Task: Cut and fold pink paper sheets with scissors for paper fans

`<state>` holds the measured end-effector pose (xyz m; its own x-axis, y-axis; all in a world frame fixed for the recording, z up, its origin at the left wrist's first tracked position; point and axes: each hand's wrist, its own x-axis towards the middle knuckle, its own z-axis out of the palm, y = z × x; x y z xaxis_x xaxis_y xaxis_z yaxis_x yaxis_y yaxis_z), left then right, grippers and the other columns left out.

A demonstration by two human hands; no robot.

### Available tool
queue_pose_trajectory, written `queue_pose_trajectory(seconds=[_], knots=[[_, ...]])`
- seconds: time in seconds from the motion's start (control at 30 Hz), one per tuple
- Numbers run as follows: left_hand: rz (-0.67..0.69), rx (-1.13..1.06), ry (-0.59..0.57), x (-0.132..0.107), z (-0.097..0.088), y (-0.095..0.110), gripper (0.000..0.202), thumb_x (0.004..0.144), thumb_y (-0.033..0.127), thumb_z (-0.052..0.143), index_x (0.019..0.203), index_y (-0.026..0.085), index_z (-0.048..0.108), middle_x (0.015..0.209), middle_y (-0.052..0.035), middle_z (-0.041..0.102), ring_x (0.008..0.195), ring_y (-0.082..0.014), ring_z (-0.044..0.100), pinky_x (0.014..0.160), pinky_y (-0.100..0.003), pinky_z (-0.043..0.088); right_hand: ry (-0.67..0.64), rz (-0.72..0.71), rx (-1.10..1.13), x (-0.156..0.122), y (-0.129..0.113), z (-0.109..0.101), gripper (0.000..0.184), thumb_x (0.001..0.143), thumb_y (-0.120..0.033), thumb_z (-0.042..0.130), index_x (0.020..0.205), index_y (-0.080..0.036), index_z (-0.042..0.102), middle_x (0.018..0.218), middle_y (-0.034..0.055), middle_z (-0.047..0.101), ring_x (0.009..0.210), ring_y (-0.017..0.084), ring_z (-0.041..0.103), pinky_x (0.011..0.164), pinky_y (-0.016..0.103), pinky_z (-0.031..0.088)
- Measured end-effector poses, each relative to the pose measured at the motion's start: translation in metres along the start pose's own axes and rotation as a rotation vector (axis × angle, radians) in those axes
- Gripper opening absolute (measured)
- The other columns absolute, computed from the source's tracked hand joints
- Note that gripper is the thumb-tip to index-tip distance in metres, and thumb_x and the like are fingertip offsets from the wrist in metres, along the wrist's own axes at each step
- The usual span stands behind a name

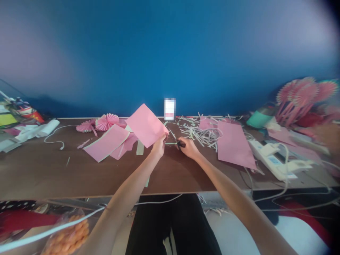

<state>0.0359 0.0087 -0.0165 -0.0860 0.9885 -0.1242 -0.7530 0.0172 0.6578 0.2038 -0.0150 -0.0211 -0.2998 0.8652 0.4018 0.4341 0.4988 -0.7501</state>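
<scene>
Legible text: none that I can read.
Item: one card [169, 109], upright at the back of my worktop [53, 170], its print blurred.
Item: one power strip [268, 159], its blue-and-white label [275, 161] too small to read.
Item: one bright packet [25, 113], far left, markings unreadable.

paper sheet [146, 125]: pink | scissors [181, 143]: black | tabletop [47, 173]: brown | wall [170, 53]: blue
</scene>
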Motion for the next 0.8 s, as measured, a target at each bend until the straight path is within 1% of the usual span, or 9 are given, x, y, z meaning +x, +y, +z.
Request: queue_pose_trajectory(seconds=[0.1,0.3,0.47,0.6,0.7,0.8], knots=[[0.008,-0.025,0.01,-0.0007,0.0013,0.0001,0.014,0.069,0.007,0.072,0.08,0.013,0.066,0.081,-0.0018,0.068,0.088,-0.0121,0.063,0.096,-0.028,0.044,0.033,-0.004,-0.013,0.0004,-0.0005,0.0003,0.017,0.075,-0.028,0.059,0.089,-0.018,0.06,0.07,0.0011,0.065,0.066,0.017,0.062,0.06,0.023,0.044],[-0.008,-0.018,-0.024,-0.0025,0.0022,0.0012,0.011,0.072,0.006,0.069,0.081,0.012,0.067,0.08,-0.0019,0.068,0.088,-0.0113,0.063,0.098,-0.026,0.044,0.006,-0.023,-0.071,0.0001,-0.001,0.0004,0.015,0.074,-0.024,0.059,0.087,-0.019,0.06,0.07,-0.0002,0.064,0.062,0.015,0.06,0.059,0.023,0.042],[-0.002,-0.046,-0.039,-0.0022,0.0014,0.0006,0.01,0.073,0.005,0.068,0.081,0.011,0.067,0.082,-0.0023,0.068,0.087,-0.0108,0.064,0.098,-0.025,0.044,0.007,-0.02,-0.098,-0.0004,-0.0028,-0.0006,0.013,0.074,-0.026,0.059,0.086,-0.02,0.061,0.068,-0.0001,0.065,0.06,0.015,0.059,0.058,0.023,0.042],[-0.024,-0.057,-0.051,-0.002,0.0007,0.0007,0.01,0.075,0.004,0.066,0.08,0.012,0.067,0.082,-0.0016,0.069,0.086,-0.0096,0.064,0.098,-0.024,0.044,0.008,-0.039,-0.098,-0.0006,-0.0062,-0.0023,0.013,0.075,-0.026,0.058,0.085,-0.019,0.061,0.069,0.0008,0.066,0.06,0.015,0.059,0.059,0.023,0.042],[-0.037,-0.068,-0.041,-0.0026,0.001,0.0019,0.011,0.076,0.004,0.064,0.08,0.013,0.067,0.083,-0.0014,0.069,0.09,-0.0102,0.064,0.1,-0.025,0.043,-0.009,-0.034,-0.077,-0.0004,-0.0064,-0.0025,0.014,0.075,-0.025,0.057,0.087,-0.019,0.062,0.071,0.0015,0.067,0.061,0.015,0.06,0.06,0.023,0.043],[-0.044,-0.07,-0.034,-0.0034,0.0016,0.0029,0.01,0.076,0.004,0.064,0.081,0.012,0.067,0.083,-0.0027,0.068,0.095,-0.0117,0.063,0.102,-0.026,0.042,-0.022,-0.024,-0.075,0.0,-0.0044,-0.002,0.015,0.076,-0.025,0.057,0.088,-0.019,0.061,0.068,0.0006,0.066,0.06,0.015,0.06,0.059,0.023,0.042]])
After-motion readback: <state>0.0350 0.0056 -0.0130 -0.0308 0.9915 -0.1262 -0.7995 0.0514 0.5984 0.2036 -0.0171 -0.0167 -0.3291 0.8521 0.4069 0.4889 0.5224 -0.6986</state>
